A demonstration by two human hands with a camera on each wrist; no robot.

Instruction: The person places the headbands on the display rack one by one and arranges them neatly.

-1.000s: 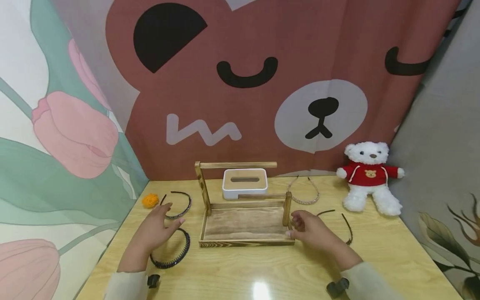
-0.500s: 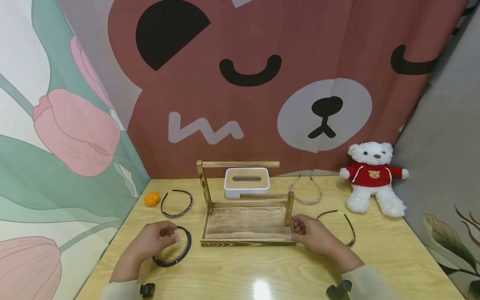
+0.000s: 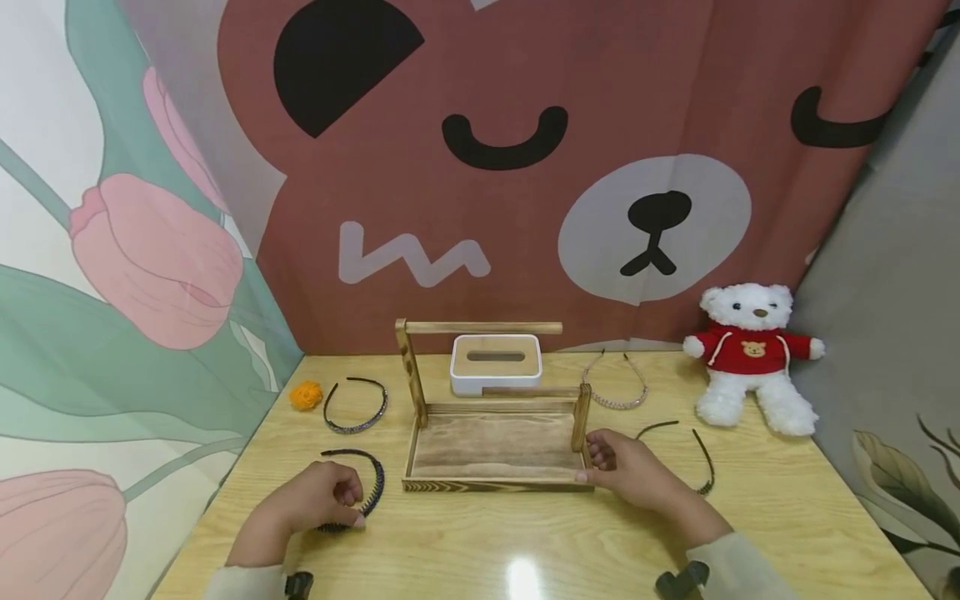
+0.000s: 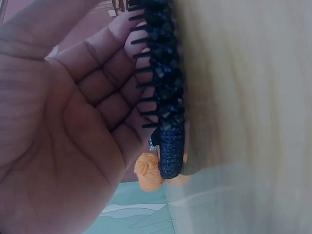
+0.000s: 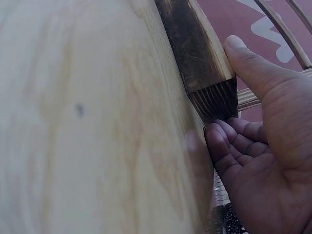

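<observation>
A dark toothed headband (image 3: 377, 492) lies on the table at the left front. My left hand (image 3: 315, 500) is at its near side, with curled fingers and thumb about the band. In the left wrist view the band's teeth (image 4: 141, 70) meet the fingertips; the thumb tip is out of frame. A wooden rack with a tray base (image 3: 495, 446) and two bars on uneven posts stands in the middle. My right hand (image 3: 628, 468) holds its front right corner, thumb on the rim (image 5: 195, 44) and fingers curled against the side.
A beaded headband (image 3: 384, 407) and an orange flower-like ball (image 3: 306, 396) lie at the left. A tissue box (image 3: 496, 383) stands behind the rack. Two more headbands, a pale one (image 3: 618, 405) and a dark one (image 3: 707, 462), lie right. A white teddy bear (image 3: 746, 358) sits at the right back.
My left hand has come down from over the beaded headband to the toothed headband nearer me, and its fingers have curled. My right hand stays at the rack's corner.
</observation>
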